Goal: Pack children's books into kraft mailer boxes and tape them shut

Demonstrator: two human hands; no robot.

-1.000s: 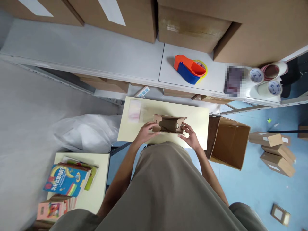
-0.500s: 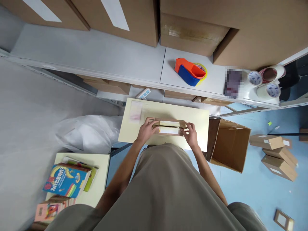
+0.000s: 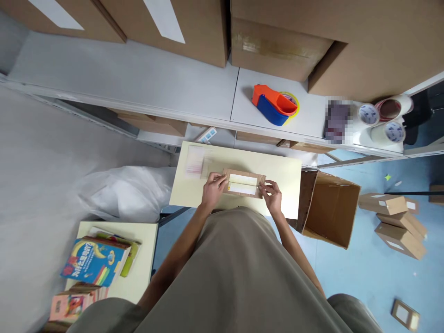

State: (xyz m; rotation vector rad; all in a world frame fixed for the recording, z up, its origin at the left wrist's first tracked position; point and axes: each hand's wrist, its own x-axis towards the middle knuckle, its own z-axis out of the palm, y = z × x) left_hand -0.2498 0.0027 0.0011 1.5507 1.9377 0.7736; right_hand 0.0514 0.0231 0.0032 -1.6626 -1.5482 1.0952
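A small brown cardboard box (image 3: pixel 243 190) with white label areas on its top lies on the cream tabletop (image 3: pixel 287 185) in front of my body. Its two top flaps meet along a lengthwise seam. My left hand (image 3: pixel 212 189) pinches the box's left end at the seam, fingers bent and close together. At the right end, my right hand (image 3: pixel 272 196) grips the box the same way, thumb and fingers at the seam. The undersides of the box and of my fingertips are hidden.
An orange-and-blue tape dispenser (image 3: pixel 274 104) and several tape rolls (image 3: pixel 391 132) stand on the grey shelf (image 3: pixel 156 74) ahead. An open carton (image 3: pixel 331 210) is right of the table. Books (image 3: pixel 95 261) lie on a side table at left, near a white plastic bag (image 3: pixel 132 194).
The dark gap between the box's two flaps has closed, and the flaps now lie flatter, edge to edge. Both hands have stayed at the box's ends.
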